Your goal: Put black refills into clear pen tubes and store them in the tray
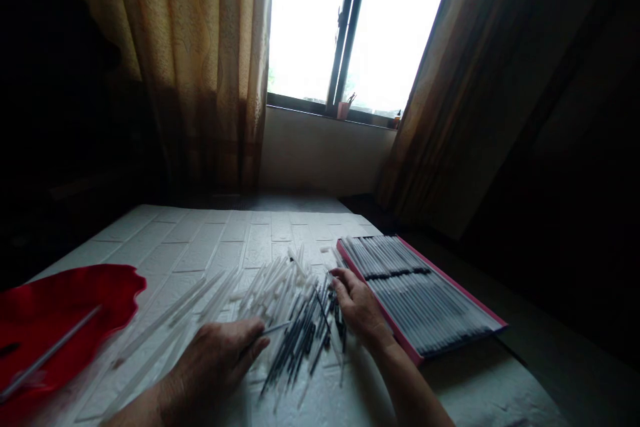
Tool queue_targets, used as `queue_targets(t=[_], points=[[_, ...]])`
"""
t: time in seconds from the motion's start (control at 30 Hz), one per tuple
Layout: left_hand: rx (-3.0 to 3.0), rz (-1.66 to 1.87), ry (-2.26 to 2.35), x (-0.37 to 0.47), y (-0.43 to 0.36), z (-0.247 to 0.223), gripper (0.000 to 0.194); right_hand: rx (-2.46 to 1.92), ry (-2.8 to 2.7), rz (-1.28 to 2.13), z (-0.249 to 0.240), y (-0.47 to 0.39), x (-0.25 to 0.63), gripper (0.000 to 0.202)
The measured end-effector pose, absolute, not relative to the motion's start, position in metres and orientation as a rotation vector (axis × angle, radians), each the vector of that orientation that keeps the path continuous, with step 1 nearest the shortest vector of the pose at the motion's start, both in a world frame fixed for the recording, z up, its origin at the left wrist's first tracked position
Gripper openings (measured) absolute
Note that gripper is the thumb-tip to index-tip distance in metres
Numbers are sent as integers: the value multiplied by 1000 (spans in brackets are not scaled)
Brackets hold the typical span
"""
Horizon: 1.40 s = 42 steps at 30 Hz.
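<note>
My left hand [220, 353] is closed around a thin grey pen-like stick [277, 328], whose end points right over the pile. My right hand [357, 303] reaches to the far right edge of the pile, its fingertips pinched together; what lies between them is too small and blurred to name. Between the hands lies a heap of slim dark sticks like pen refills [295, 340]. Behind these, whitish translucent tubes like pen barrels [273, 287] are piled loosely. More long clear strips [190, 300] spread beyond my left hand.
Right of my right hand, a pink-edged box [417, 357] holds two rows of packed pens [420, 307]. A red scalloped tray [75, 287] with a grey stick [55, 350] stands at left. The white brick-patterned tabletop [200, 233] ends before a curtained window [310, 27].
</note>
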<state>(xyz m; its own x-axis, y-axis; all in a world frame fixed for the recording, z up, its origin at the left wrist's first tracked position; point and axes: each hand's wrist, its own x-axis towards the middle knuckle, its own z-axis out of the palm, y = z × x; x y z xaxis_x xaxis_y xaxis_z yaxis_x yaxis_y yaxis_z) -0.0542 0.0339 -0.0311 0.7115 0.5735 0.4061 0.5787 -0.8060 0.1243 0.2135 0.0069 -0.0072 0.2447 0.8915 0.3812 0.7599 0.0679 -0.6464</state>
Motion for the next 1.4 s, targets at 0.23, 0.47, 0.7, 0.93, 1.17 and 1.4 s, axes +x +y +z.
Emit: queue_targets(t=[0.23, 0.47, 0.7, 0.93, 1.17, 1.4], points=[[-2902, -671, -945, -54, 33, -30, 31, -1236, -1008, 1025, -23, -17, 185, 51], [-2901, -779, -916, -54, 32, -26, 33, -1277, -1345, 776, -34, -22, 178, 32], [-2821, -823, -868, -56, 33, -15, 31, -1346, -1831, 157, -34, -32, 178, 21], [-2804, -625, -893, -56, 30, -8, 33, -1282, -1894, 87, -25, -36, 168, 22], [-2812, -559, -883, -53, 26, -7, 26, -1253, -1932, 124, -24, -36, 162, 23], [-2799, -515, -809, -53, 23, -6, 17, -1146, -1994, 214, -23, -36, 161, 25]])
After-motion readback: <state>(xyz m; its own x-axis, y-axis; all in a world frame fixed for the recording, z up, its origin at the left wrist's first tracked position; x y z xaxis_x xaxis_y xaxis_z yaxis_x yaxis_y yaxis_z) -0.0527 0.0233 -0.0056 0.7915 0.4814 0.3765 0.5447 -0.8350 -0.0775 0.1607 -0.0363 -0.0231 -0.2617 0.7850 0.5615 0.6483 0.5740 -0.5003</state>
